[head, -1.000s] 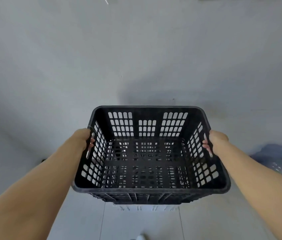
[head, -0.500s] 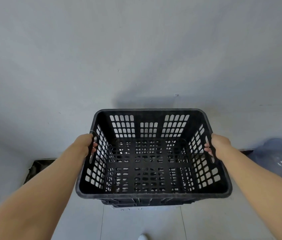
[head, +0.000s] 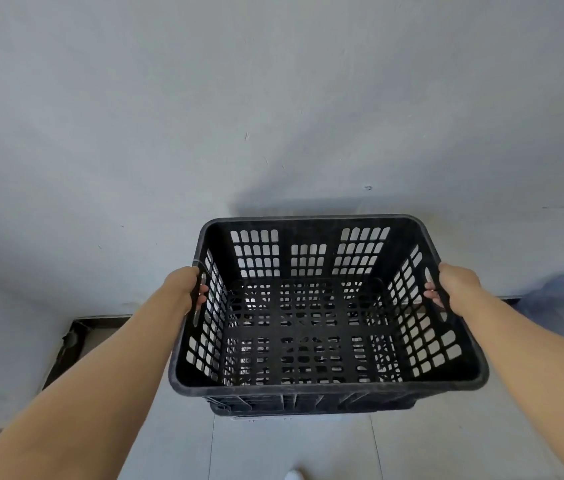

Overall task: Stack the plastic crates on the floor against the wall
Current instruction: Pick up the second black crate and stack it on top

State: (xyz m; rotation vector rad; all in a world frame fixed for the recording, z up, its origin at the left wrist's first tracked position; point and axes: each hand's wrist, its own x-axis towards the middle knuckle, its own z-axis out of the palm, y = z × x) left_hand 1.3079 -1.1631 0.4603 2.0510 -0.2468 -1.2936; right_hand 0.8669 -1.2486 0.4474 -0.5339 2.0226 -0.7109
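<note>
A black slatted plastic crate (head: 325, 384) is held just before the grey wall (head: 273, 98), left hand (head: 185, 289) and right hand (head: 457, 285) each gripping one of its sides. Over the last second it has sunk toward the floor (head: 256, 445) at the wall's foot; set-down looks near.

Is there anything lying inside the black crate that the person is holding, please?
No: the black crate, gripped by the left hand and the right hand, shows only its bare slotted floor and walls.
</note>
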